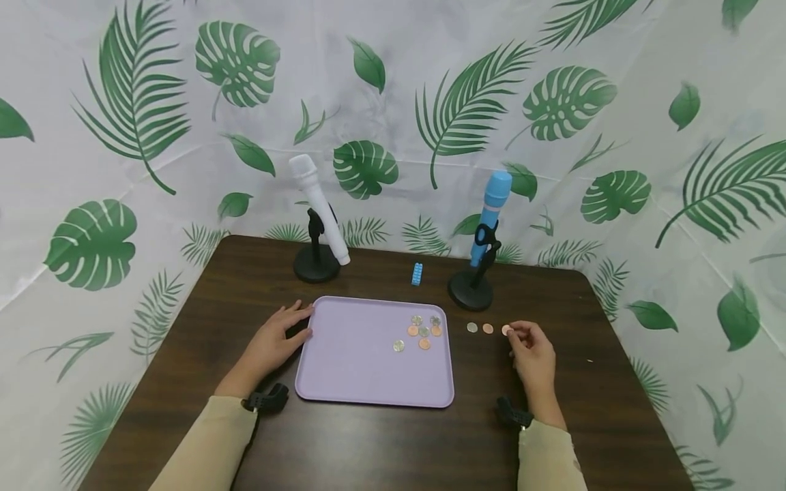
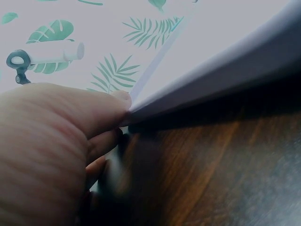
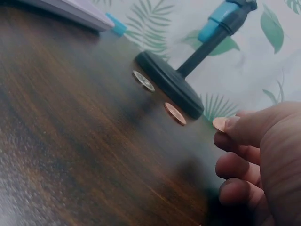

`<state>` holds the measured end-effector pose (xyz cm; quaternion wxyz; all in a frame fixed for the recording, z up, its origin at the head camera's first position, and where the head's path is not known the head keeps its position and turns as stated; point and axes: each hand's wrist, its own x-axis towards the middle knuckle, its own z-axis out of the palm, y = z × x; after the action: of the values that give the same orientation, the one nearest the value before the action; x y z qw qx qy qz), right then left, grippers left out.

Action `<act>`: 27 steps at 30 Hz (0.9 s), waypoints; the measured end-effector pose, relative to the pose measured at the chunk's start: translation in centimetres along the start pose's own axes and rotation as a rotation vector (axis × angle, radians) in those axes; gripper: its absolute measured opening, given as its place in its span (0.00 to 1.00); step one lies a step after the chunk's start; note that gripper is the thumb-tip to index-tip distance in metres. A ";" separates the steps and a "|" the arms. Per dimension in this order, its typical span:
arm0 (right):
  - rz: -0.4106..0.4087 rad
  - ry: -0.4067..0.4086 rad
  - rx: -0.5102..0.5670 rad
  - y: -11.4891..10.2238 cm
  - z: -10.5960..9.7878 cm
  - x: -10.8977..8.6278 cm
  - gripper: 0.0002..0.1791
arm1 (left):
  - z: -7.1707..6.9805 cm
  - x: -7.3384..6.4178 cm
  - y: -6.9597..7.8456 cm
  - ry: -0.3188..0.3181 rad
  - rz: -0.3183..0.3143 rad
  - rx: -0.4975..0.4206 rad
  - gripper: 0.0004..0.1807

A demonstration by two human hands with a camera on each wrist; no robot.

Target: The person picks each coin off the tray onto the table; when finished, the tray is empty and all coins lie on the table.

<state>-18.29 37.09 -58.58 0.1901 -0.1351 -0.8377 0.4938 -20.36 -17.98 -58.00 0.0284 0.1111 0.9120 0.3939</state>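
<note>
Between thumb and index finger my right hand [image 1: 533, 351] pinches a copper-coloured coin [image 3: 219, 124], at the right end of a short row beside the tray. To its left in that row lie another copper coin [image 3: 175, 114] and a silver coin [image 3: 143, 81]. My left hand [image 1: 274, 343] rests at the left edge of the lilac tray [image 1: 350, 368], its fingers fairly straight and the thumb touching the rim. Several silver and copper coins [image 1: 424, 331] lie loose in the tray's right half.
Behind the tray stand a white microphone [image 1: 321, 210] on a black stand [image 1: 316, 263] and a blue microphone [image 1: 491, 204] on another stand [image 1: 471, 290]. A small blue ridged block [image 1: 417, 274] lies between them. Leaf-print cloth [image 1: 393, 102] hangs behind the dark wooden table [image 1: 381, 450].
</note>
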 end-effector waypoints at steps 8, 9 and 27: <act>0.096 -0.036 -0.095 -0.3 -0.1 0.2 0.13 | 0.0 0.0 0.0 0.001 0.006 0.001 0.32; 0.103 -0.041 -0.098 -0.3 -0.1 0.2 0.13 | 0.0 0.0 0.0 0.002 0.008 0.000 0.32; 0.030 -0.005 -0.231 -0.3 0.2 0.4 0.08 | 0.0 0.3 0.0 -0.004 0.001 0.011 0.32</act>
<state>-18.76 37.01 -58.34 0.1636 -0.1673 -0.8875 0.3970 -20.66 -17.89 -57.96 0.0296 0.1126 0.9141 0.3885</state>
